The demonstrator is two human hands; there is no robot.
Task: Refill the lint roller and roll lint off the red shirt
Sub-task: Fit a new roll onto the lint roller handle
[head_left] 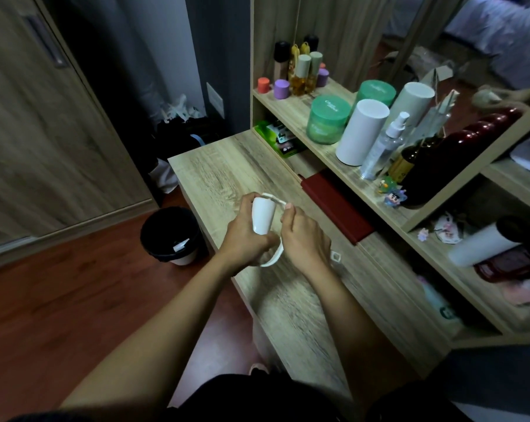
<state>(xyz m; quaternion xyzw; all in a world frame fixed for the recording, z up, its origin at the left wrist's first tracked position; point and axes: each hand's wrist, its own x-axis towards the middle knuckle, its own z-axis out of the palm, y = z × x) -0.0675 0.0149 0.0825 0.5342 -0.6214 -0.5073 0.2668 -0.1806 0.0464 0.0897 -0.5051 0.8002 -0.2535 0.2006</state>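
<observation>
The left hand (245, 239) curls round the smooth white lint roller (262, 216), the right hand (305, 239) pinching its frame.

Dim indoor light, soft motion blur throughout, wide-angle bending at edges, corners dark.

1. Ahead of the left grip (245, 239) and right grip (306, 239) on the lint roller (262, 217), bare desk (209, 175) runs open to its far edge.
2. Right of the right grip: a dark red flat thing (336, 205) lies near, with the crowded shelf (291, 105) behind it.
3. Left of the left grip: open air, with a black bin (171, 236) on the floor below.
</observation>
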